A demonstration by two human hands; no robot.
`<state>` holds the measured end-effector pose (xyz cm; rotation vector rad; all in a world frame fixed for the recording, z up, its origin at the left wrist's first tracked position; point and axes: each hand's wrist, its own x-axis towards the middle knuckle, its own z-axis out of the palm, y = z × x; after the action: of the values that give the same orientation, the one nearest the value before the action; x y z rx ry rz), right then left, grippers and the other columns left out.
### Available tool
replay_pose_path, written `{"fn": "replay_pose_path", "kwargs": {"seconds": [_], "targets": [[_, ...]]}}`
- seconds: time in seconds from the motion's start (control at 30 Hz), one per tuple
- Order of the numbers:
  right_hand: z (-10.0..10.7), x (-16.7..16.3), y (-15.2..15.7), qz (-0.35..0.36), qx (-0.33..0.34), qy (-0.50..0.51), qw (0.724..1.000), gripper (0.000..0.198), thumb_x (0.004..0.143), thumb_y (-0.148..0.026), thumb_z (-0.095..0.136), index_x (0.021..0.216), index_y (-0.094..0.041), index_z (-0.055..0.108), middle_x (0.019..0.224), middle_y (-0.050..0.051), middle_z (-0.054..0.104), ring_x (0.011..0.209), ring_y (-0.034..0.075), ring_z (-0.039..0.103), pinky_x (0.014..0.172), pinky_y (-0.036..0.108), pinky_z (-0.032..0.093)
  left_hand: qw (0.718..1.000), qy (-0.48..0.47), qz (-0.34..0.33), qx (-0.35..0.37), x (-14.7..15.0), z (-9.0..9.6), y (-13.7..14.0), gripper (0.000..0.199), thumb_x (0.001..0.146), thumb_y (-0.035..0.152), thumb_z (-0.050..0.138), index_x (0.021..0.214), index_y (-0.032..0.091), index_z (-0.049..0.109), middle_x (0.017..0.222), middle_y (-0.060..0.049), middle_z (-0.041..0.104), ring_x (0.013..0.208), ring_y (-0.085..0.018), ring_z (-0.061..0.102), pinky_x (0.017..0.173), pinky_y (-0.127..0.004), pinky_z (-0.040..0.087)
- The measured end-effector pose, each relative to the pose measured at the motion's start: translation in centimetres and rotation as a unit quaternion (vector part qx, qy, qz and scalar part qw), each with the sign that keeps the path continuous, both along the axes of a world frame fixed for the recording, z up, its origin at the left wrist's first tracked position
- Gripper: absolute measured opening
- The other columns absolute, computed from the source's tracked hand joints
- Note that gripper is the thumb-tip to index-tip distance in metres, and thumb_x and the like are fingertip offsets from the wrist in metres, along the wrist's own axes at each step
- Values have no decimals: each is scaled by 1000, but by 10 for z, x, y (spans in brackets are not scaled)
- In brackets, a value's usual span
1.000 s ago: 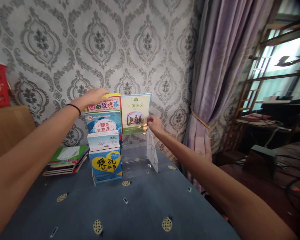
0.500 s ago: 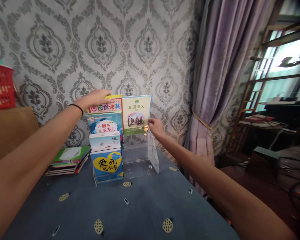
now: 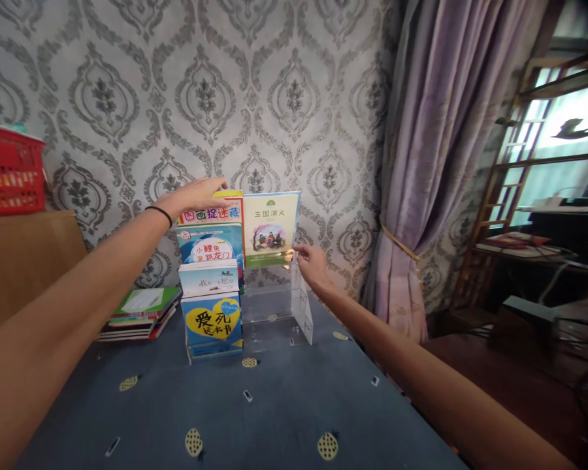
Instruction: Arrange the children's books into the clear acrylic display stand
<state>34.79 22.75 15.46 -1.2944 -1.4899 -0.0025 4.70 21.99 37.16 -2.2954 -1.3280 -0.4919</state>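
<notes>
A clear plastic book rack [image 3: 301,307] stands on the table, holding books in stepped rows. My left hand [image 3: 203,194] reaches over the top edge of the red-bordered book [image 3: 210,214] at the back left, fingers stretched out. Below it stand a blue book with a round picture [image 3: 210,245], a pale blue-white book [image 3: 208,279] and a blue book with a yellow heart [image 3: 213,326]. At the back right stands a cream and green book [image 3: 270,225]. My right hand [image 3: 311,264] is at its lower right edge beside the rack's side panel, index finger extended, other fingers curled.
Several books lie in a stack [image 3: 140,313] left of the rack. A red basket [image 3: 10,166] sits on a wooden box [image 3: 29,261] at far left. A purple curtain [image 3: 411,163] hangs on the right. The tablecloth [image 3: 255,424] is dark blue with pineapples.
The view has shifted slightly, moving the scene a little right. My right hand has slid slightly down and away from the cream book's edge. My left hand stays on the back-left books.
</notes>
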Motion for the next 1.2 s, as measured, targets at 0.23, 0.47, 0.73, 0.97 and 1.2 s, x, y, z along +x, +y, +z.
{"fn": "replay_pose_path", "kwargs": {"seconds": [0.23, 0.47, 0.73, 0.97, 1.2], "targets": [[10, -23, -15, 127, 8, -18, 992, 32, 79, -16, 52, 101, -18, 75, 100, 8, 77, 93, 23, 72, 86, 35, 56, 984, -108, -58, 133, -44, -7, -16, 36, 87, 32, 45, 115, 17, 62, 120, -12, 64, 111, -26, 58, 96, -37, 44], [40, -74, -10, 238, 22, -10, 971, 39, 81, -18, 55, 118, -16, 70, 111, 11, 76, 102, 23, 71, 92, 38, 55, 938, -314, 25, 143, -89, -66, -31, 23, 86, 32, 44, 90, 19, 63, 84, -4, 68, 81, -20, 62, 77, -31, 48], [51, -102, 7, 210, 25, -20, 977, 55, 82, -16, 54, 137, -15, 58, 117, 12, 73, 105, 23, 69, 96, 40, 54, 935, -344, 4, 90, -79, -103, -21, 20, 85, 30, 47, 91, 20, 62, 95, -6, 72, 81, -20, 63, 76, -32, 49], [56, -104, 12, 236, 9, -8, 972, 52, 81, -11, 51, 131, -17, 63, 115, 10, 73, 108, 23, 68, 101, 42, 52, 945, -309, 32, 104, -79, -101, -18, 22, 87, 30, 45, 92, 19, 63, 99, -9, 70, 85, -22, 63, 80, -34, 50], [54, -89, 16, 245, 1, 18, 969, 44, 83, -8, 51, 121, -17, 70, 105, 7, 76, 98, 20, 71, 94, 38, 56, 956, -144, 74, 246, -53, -77, -51, 32, 95, 37, 44, 118, 22, 60, 124, -13, 59, 119, -33, 51, 101, -47, 41]]}}
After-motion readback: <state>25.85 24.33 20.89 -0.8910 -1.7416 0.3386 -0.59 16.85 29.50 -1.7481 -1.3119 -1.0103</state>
